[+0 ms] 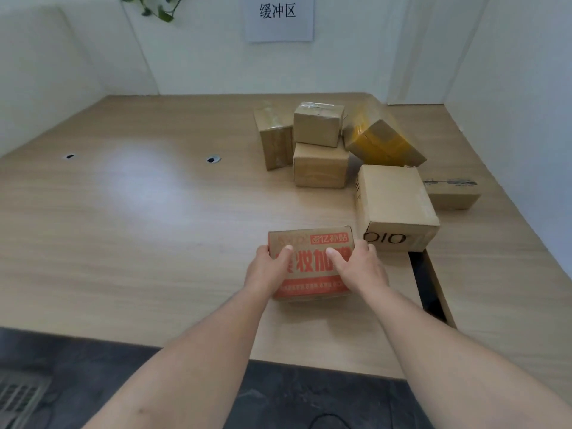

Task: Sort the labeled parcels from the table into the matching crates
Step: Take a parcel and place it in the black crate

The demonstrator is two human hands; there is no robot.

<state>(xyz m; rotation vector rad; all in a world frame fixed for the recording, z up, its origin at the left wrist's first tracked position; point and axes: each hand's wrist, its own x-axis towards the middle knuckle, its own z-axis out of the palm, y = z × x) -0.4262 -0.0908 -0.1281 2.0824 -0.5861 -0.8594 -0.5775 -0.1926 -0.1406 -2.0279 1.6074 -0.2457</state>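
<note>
A cardboard parcel with orange print [311, 267] lies near the front of the wooden table [139, 227]. My left hand [267, 269] grips its left side, thumb on top. My right hand [359, 267] grips its right side, thumb also on top. Behind it on the right stand several plain brown parcels: a large box marked 010 [396, 205], a stacked pair [320, 144], an upright box [274, 140], a box wrapped in yellow tape [379, 140] and a low flat box [453, 193]. No crate is in view.
A paper sign with Chinese characters [278, 18] hangs on the white wall behind. Two cable holes [213, 159] sit in the tabletop. A dark gap [428, 286] runs between two table sections at the right. Dark floor lies below the front edge.
</note>
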